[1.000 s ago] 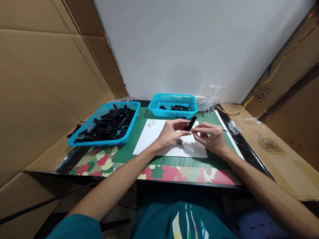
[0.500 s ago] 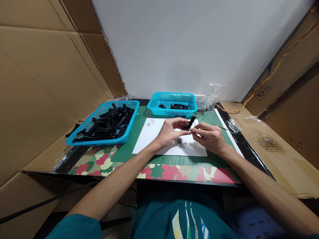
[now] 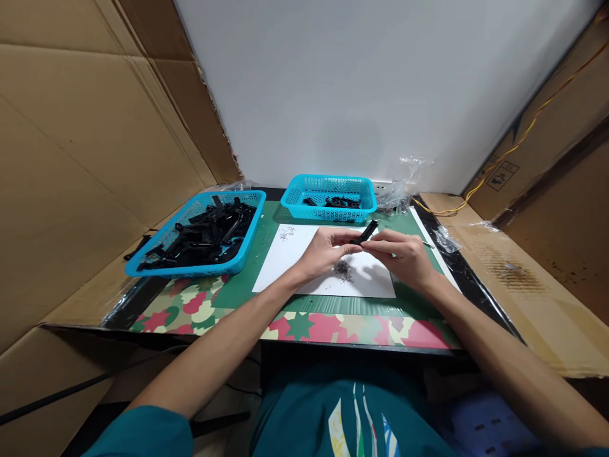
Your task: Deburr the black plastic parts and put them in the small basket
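Above a white sheet of paper (image 3: 271, 266), my left hand (image 3: 326, 251) grips a black plastic part (image 3: 368, 231), its long flat arm slanting up to the right. My right hand (image 3: 399, 251) is closed in a pinch, fingertips against the lower end of that part. Whatever sits between those fingertips is too small to make out. Below the hands lies a heap of tiny metal pieces, perhaps screws (image 3: 342, 271), on the paper. A second, thinner scatter of small pieces (image 3: 286, 233) is near the paper's upper left corner.
A blue basket (image 3: 261, 219) heaped with black plastic parts stands at the left. Behind the paper is a smaller blue basket (image 3: 328, 212) with some black parts. Clear plastic bags (image 3: 394, 198) lie beside it. A thin metal tool (image 3: 428, 244) is partly hidden behind my right hand.
The black part has tilted lower to the right in my left hand. My right hand has shifted slightly up and closer, its fingers now flatter against the part.
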The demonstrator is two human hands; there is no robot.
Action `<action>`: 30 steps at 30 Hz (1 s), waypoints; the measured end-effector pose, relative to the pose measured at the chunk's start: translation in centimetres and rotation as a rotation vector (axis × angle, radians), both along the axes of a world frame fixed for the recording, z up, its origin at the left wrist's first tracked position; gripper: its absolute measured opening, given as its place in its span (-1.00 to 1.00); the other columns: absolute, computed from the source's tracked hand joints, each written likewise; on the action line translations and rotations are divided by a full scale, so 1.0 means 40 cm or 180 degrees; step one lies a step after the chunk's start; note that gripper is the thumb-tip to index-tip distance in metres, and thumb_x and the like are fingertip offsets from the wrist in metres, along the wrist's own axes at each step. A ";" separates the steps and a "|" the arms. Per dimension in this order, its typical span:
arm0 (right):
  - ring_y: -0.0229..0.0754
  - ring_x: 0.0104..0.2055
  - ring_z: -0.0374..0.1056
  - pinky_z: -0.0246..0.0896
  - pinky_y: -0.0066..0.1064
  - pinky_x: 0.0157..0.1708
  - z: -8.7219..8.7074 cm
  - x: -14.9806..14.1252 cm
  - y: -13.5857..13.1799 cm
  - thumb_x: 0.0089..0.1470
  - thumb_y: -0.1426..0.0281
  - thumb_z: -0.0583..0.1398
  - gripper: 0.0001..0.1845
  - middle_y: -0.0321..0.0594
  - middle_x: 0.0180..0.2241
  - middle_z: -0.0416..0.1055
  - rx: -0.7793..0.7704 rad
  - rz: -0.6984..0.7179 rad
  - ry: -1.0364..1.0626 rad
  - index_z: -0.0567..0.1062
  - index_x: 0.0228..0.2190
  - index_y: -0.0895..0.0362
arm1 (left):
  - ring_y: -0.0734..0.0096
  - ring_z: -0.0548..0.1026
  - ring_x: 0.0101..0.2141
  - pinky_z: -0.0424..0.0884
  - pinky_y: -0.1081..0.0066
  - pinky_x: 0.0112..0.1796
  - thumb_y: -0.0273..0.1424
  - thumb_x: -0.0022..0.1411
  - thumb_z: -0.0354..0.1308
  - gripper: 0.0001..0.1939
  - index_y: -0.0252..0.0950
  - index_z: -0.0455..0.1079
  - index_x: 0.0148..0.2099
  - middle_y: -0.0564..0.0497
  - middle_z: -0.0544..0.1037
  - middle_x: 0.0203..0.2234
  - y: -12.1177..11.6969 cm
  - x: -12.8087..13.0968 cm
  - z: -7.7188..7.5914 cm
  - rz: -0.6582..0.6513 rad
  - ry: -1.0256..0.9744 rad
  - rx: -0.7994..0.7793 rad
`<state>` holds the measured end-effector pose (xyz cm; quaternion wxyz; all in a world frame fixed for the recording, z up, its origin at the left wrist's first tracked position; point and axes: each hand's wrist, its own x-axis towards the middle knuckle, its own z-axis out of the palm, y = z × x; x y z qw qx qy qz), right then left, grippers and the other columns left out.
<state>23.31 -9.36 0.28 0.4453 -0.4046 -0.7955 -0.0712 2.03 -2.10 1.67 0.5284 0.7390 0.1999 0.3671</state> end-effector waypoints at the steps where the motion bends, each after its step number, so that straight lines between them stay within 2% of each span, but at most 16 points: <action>1: -0.29 -0.47 0.46 0.26 -0.43 -0.49 0.004 0.006 0.001 0.34 0.39 0.27 -0.81 -0.22 -0.32 0.66 -0.0019 -0.0021 -0.0025 0.73 -0.20 0.03 | 0.20 0.66 -0.10 0.56 0.22 -0.03 -0.38 0.26 0.37 -0.72 -0.33 0.66 0.00 -0.16 0.72 -0.09 0.000 -0.003 0.002 -0.0052 0.0122 0.0052; 4: -0.30 -0.52 0.40 0.20 -0.42 -0.53 0.010 0.027 0.002 0.35 0.37 0.25 -0.79 -0.22 -0.34 0.65 -0.0111 -0.0053 -0.0154 0.74 -0.17 0.03 | 0.25 0.65 -0.13 0.51 0.27 -0.06 -0.30 0.43 0.20 -0.71 -0.30 0.64 0.05 -0.12 0.73 -0.18 -0.003 -0.011 0.009 -0.0273 0.0539 0.0228; 6: -0.29 -0.50 0.43 0.20 -0.42 -0.51 0.007 0.040 0.004 0.36 0.36 0.24 -0.77 -0.22 -0.34 0.65 -0.0202 -0.0051 -0.0236 0.74 -0.20 0.03 | 0.25 0.63 -0.08 0.48 0.28 -0.03 -0.27 0.47 0.16 -0.70 -0.27 0.62 0.07 -0.10 0.72 -0.12 -0.007 -0.012 0.011 -0.0284 0.0725 0.0363; 9: -0.24 -0.44 0.48 0.22 -0.40 -0.44 -0.002 0.049 0.008 0.37 0.33 0.24 -0.76 -0.23 -0.32 0.66 -0.0391 -0.0107 -0.0366 0.75 -0.23 0.01 | 0.23 0.60 -0.05 0.46 0.29 -0.07 -0.27 0.37 0.30 -0.74 -0.25 0.61 0.04 -0.08 0.69 -0.03 -0.012 -0.008 0.005 0.0131 0.0858 0.0659; 13: -0.20 -0.39 0.51 0.20 -0.37 -0.40 -0.008 0.038 0.018 0.36 0.35 0.23 -0.76 -0.24 -0.29 0.66 -0.0818 -0.0258 -0.0632 0.74 -0.24 0.00 | 0.29 0.57 -0.20 0.44 0.31 -0.18 -0.28 0.25 0.41 -0.81 -0.27 0.61 -0.14 -0.02 0.69 -0.22 -0.010 -0.003 -0.016 0.0642 0.0919 0.1043; 16: -0.20 -0.44 0.46 0.16 -0.37 -0.40 0.001 0.044 0.028 0.30 0.32 0.28 -0.80 -0.27 -0.29 0.66 -0.1209 -0.0427 -0.0673 0.68 -0.09 -0.01 | 0.29 0.59 -0.23 0.44 0.30 -0.22 -0.28 0.25 0.40 -0.84 -0.27 0.62 -0.21 -0.03 0.69 -0.27 -0.006 -0.005 -0.029 0.0778 0.0992 0.1098; 18: -0.19 -0.47 0.42 0.09 -0.37 -0.42 0.014 0.075 0.034 0.25 0.26 0.32 -0.67 -0.29 -0.32 0.65 -0.1410 -0.0813 -0.0674 0.61 0.04 -0.02 | 0.28 0.59 -0.27 0.45 0.29 -0.25 -0.28 0.23 0.39 -0.83 -0.28 0.64 -0.22 -0.06 0.69 -0.28 -0.004 -0.007 -0.034 0.0834 0.1054 0.1086; 19: -0.18 -0.46 0.41 0.06 -0.37 -0.43 0.020 0.100 0.036 0.24 0.23 0.32 -0.67 -0.28 -0.32 0.64 -0.1469 -0.1143 -0.0670 0.60 0.03 -0.02 | 0.30 0.59 -0.30 0.45 0.29 -0.26 -0.28 0.23 0.39 -0.83 -0.29 0.65 -0.22 -0.07 0.69 -0.29 -0.004 -0.008 -0.034 0.0843 0.1096 0.1079; 21: -0.13 -0.41 0.43 0.02 -0.36 -0.43 0.029 0.165 0.037 0.27 0.19 0.26 -0.73 -0.21 -0.31 0.63 -0.1555 -0.1938 -0.0539 0.62 -0.07 0.02 | 0.33 0.58 -0.36 0.44 0.30 -0.30 -0.30 0.23 0.38 -0.84 -0.29 0.66 -0.22 -0.05 0.68 -0.32 -0.005 -0.009 -0.034 0.0840 0.1163 0.1056; 23: -0.07 -0.36 0.45 0.05 -0.34 -0.42 0.031 0.237 0.036 0.23 0.14 0.27 -0.73 -0.12 -0.31 0.62 -0.1875 -0.2323 -0.0606 0.63 -0.21 0.07 | 0.35 0.56 -0.40 0.42 0.32 -0.33 -0.31 0.23 0.36 -0.85 -0.28 0.66 -0.21 -0.03 0.67 -0.36 -0.007 -0.009 -0.033 0.0843 0.1200 0.1067; 26: -0.07 -0.38 0.43 0.11 -0.34 -0.44 0.020 0.318 0.035 0.12 0.14 0.35 -0.72 -0.10 -0.38 0.59 -0.2532 -0.2274 -0.0829 0.60 -0.37 0.11 | 0.34 0.56 -0.39 0.40 0.32 -0.34 -0.31 0.22 0.37 -0.86 -0.28 0.65 -0.24 -0.02 0.66 -0.39 -0.008 -0.006 -0.033 0.0859 0.1243 0.1154; 30: -0.13 -0.42 0.41 0.14 -0.35 -0.45 0.004 0.341 0.040 0.10 0.40 0.31 -0.92 -0.13 -0.42 0.57 -0.2792 -0.1895 -0.0917 0.57 -0.43 0.12 | 0.33 0.55 -0.35 0.41 0.29 -0.28 -0.34 0.20 0.39 -0.88 -0.27 0.63 -0.24 -0.02 0.68 -0.34 -0.003 -0.003 -0.037 0.0791 0.1253 0.1279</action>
